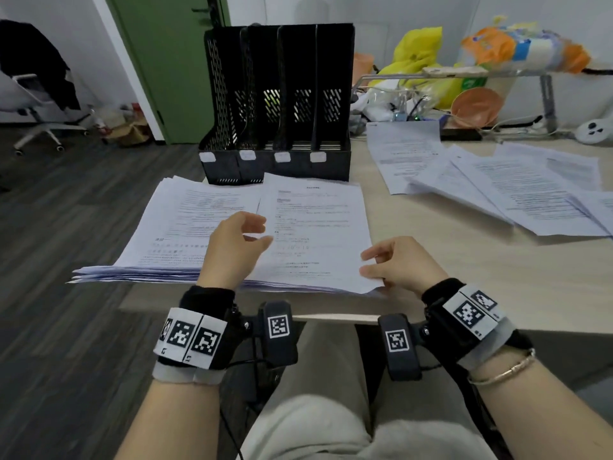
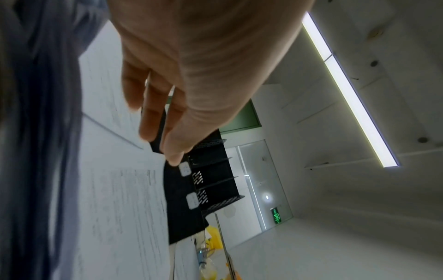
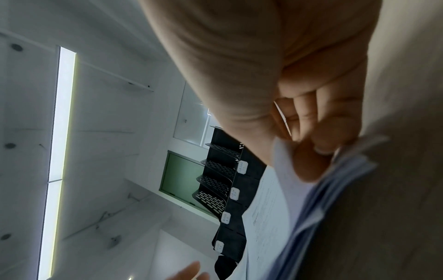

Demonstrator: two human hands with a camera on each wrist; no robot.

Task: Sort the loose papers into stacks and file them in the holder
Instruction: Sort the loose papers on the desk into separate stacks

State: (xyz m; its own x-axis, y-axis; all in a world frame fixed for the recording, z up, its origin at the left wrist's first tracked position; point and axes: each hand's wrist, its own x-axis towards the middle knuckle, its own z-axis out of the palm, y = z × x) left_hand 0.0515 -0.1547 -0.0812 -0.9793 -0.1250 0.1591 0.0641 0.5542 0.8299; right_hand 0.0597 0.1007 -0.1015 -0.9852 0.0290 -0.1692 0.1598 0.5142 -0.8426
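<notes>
Near the desk's front edge, my right hand [image 1: 396, 262] pinches the paper stack's [image 1: 308, 234] corner; my left hand [image 1: 232, 245] hovers loosely spread above it.

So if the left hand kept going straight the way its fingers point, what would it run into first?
Probably the black holder. The left hand hovers over the papers, fingers aimed toward its front; depth is unclear.

A light wooden table [image 1: 464, 270] stands on dark plank flooring [image 1: 66, 227]; behind it, a green door [image 1: 166, 61] set in white walls [image 1: 431, 11]; a white office chair [image 1: 36, 104] draped in black cloth waits at left; a long ceiling light strip [image 2: 347, 91] glows overhead.
</notes>
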